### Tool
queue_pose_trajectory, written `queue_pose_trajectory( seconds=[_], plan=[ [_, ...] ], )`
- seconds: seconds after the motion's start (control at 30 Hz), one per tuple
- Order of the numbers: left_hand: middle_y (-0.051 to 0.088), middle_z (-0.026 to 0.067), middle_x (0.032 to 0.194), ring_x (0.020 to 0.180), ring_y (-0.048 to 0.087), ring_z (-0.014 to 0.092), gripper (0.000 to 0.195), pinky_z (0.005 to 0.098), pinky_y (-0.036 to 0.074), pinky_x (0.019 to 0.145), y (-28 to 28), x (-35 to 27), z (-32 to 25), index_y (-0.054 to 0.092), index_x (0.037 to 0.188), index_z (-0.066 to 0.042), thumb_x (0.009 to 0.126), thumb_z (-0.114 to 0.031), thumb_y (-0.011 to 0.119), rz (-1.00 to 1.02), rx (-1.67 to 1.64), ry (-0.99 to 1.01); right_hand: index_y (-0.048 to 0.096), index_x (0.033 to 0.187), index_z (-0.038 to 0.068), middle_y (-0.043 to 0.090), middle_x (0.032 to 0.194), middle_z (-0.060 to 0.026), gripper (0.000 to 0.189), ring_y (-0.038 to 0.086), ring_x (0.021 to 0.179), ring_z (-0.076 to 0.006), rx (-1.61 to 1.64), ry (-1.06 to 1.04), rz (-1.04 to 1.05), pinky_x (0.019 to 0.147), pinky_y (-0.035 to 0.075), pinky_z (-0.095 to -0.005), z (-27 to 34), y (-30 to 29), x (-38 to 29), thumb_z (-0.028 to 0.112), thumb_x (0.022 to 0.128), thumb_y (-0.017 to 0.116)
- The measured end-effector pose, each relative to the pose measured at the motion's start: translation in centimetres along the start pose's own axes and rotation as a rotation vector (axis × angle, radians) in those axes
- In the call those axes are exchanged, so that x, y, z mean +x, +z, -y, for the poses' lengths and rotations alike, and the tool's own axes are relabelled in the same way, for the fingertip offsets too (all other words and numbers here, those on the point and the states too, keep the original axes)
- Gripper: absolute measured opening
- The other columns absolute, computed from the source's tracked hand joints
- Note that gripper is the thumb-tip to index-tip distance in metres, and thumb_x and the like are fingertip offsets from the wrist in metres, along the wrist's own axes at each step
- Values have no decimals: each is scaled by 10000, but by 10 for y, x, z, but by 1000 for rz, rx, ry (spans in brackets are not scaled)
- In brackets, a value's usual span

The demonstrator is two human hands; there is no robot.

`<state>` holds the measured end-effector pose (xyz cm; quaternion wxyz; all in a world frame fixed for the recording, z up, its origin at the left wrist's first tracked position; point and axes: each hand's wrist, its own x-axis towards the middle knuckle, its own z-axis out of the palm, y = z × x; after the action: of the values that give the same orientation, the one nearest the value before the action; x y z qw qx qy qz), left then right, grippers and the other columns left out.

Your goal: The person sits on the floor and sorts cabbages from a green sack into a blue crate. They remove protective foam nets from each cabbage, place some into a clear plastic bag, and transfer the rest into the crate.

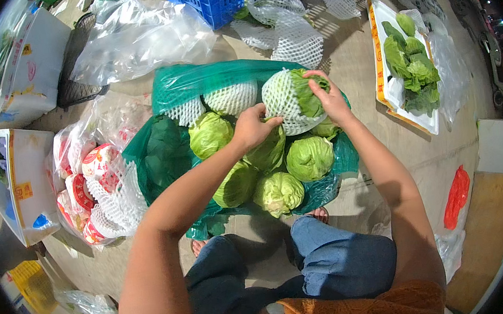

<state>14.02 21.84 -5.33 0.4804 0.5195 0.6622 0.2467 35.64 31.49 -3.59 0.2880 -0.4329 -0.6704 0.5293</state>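
A head of leafy green cabbage (310, 94), partly sleeved in a white foam net (279, 102), is held by my right hand (332, 99) at its bare leafy end. My left hand (253, 127) is just left of it, thumb and fingers drawn together above a cabbage (267, 151); whether they pinch a leaf is unclear. Several unwrapped cabbages, one a pale green cabbage (310, 158), lie in front on a green mesh sack (156, 161). Behind my hands, more heads in foam nets (231, 99) rest partly under the sack.
A white foam tray (397, 93) with loose leaves lies right. Empty foam nets (297, 39) and a blue crate (204, 0) are beyond the sack. On the left are a clear bag of wrapped produce (80, 191) and a foam box (32, 187). A red plastic bag (456, 198) lies right.
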Motion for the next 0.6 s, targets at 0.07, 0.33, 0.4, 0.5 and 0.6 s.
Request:
queue_pose_trajectory(
  seconds=[0.07,0.33,0.4,0.5,0.6],
  plan=[
    [688,173,935,848,663,276,285,352,500,771,-16,-13,-3,654,979,-6,853,-260,677,-12,-151,216,546,1133,104,561,1127,-39,218,521,1091,-151,257,179,-13,945,415,-314,3,-8,-5,258,983,514],
    [507,-21,673,649,441,71,142,237,339,571,-88,-91,46,552,684,-46,812,-101,580,-250,-401,-66,518,1167,99,577,1093,-48,277,577,1019,-181,801,394,-284,861,514,-370,3,-36,-15,304,980,512],
    [553,-16,791,731,507,98,52,258,396,658,-126,-105,50,575,821,-72,843,-116,560,-329,-710,-16,521,1182,64,575,1120,-65,332,573,1023,-184,686,469,-258,876,505,-370,0,-34,-15,326,978,511],
    [574,-1,801,745,548,114,189,270,428,657,-180,-115,36,571,901,-76,900,-265,552,-751,-951,79,489,1242,7,594,1098,-74,528,601,964,-179,304,696,-150,781,528,-336,-4,-29,-14,425,930,572],
    [645,71,991,895,621,159,248,296,505,782,-225,-116,12,624,1011,-22,899,-224,536,-894,-764,186,496,1253,37,591,1132,-124,459,564,1057,-226,-47,776,11,844,503,-366,0,-30,-5,379,949,529]
  ],
)
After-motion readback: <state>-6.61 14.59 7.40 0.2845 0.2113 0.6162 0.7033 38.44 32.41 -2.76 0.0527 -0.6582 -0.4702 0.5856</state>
